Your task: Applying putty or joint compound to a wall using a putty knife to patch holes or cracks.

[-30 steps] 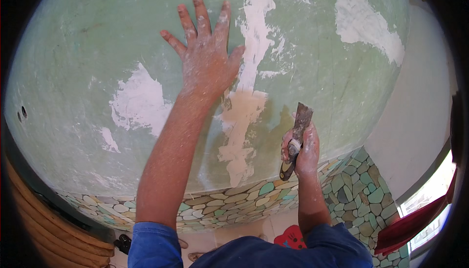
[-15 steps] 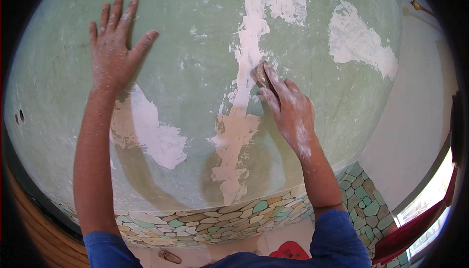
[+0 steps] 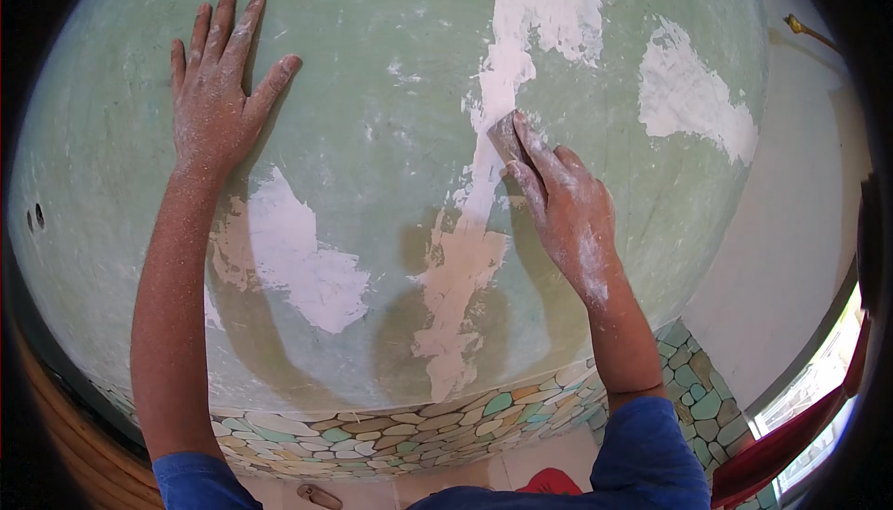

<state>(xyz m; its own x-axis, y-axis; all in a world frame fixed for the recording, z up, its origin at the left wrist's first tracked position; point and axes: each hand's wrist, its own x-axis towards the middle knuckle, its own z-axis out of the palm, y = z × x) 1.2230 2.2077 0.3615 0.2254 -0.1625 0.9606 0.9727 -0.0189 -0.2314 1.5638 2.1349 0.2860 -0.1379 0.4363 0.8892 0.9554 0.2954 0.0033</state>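
My right hand [image 3: 569,198] grips a small flat scraper [image 3: 508,138], a greyish rectangular plate, between thumb and fingers. Its edge meets a long white filler strip [image 3: 502,64] that runs down the green wall [image 3: 372,185]. White dust coats the fingers and wrist. Up at the left, my left hand [image 3: 219,92] is spread flat against the wall with nothing in it. Below that hand is a white filler patch [image 3: 302,259], partly shaded by my arm. Another filler patch [image 3: 693,92] lies right of the scraper.
A pebble-patterned stone band [image 3: 372,431] borders the wall's foot. At the right are a pale wall [image 3: 791,212] with a brass-coloured fitting [image 3: 807,32] and a dark red cloth [image 3: 772,463] by a bright opening. A sandal [image 3: 320,496] and a red mat [image 3: 551,482] lie below.
The wall has shifted slightly right and down in view. My right hand has moved a little right with it, and the scraper's angle has changed. My left hand stays spread.
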